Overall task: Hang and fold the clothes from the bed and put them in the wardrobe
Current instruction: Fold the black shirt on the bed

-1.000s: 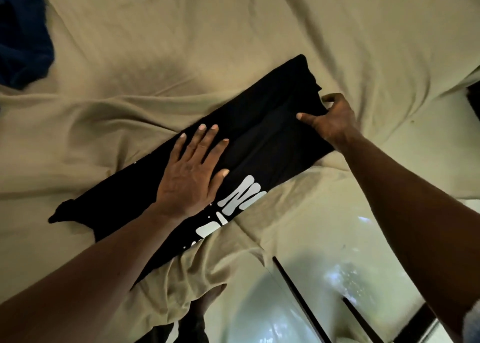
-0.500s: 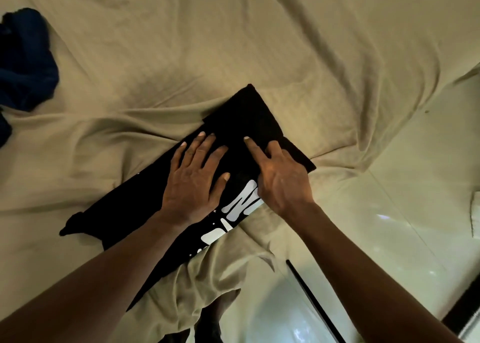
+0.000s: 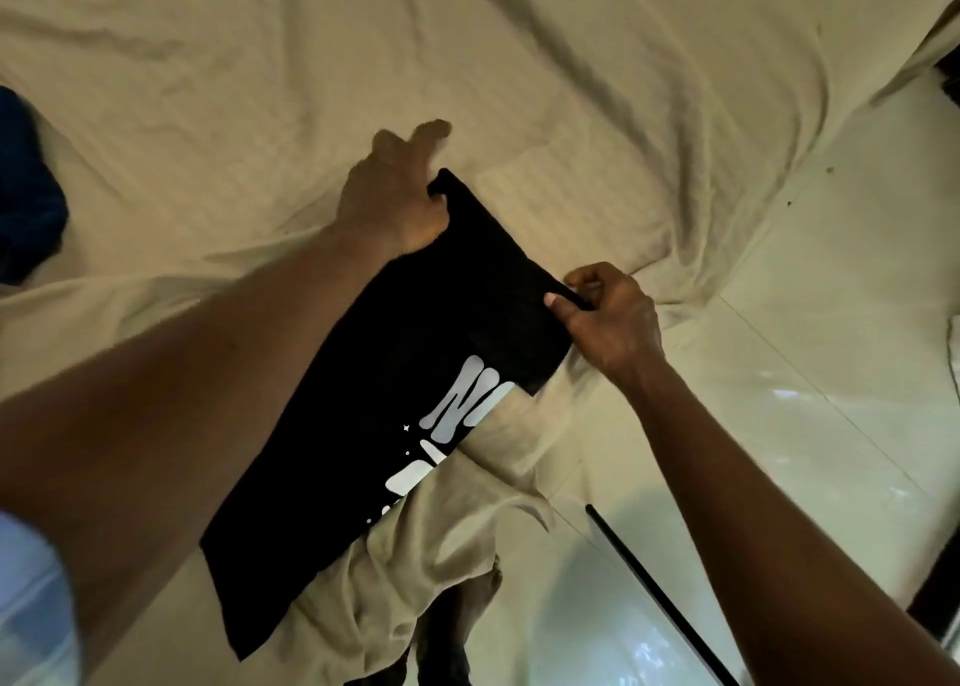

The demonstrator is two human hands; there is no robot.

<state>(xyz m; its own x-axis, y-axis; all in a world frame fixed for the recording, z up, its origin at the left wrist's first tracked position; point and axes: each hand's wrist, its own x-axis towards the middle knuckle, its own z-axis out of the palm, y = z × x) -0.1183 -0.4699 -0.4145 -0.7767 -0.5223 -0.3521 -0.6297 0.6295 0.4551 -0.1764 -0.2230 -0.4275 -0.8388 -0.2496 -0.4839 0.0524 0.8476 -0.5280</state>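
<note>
Black T-shirt (image 3: 415,373), white lettering, part-folded into a long band. Held at its far folded end: left grip (image 3: 389,202) closed round the upper corner, two fingers blurred and seemingly raised off the cloth; right grip (image 3: 610,316) pinching the opposite corner between thumb and curled fingers.

Location: laid diagonally on the beige bed sheet (image 3: 571,88), near end reaching the sheet's draped edge beside the tiled floor (image 3: 805,373).

Handling note: both corners are best lifted level and carried together toward the near end, so that the edges meet squarely. Thin jersey is judged likely to slip and crease, so the fold should be smoothed flat once laid.

Also listed: blue garment (image 3: 26,202), on the bed, well apart; thin dark rod (image 3: 654,592) on the floor.

Containers: none in view; wardrobe not shown, contents not determinable.
</note>
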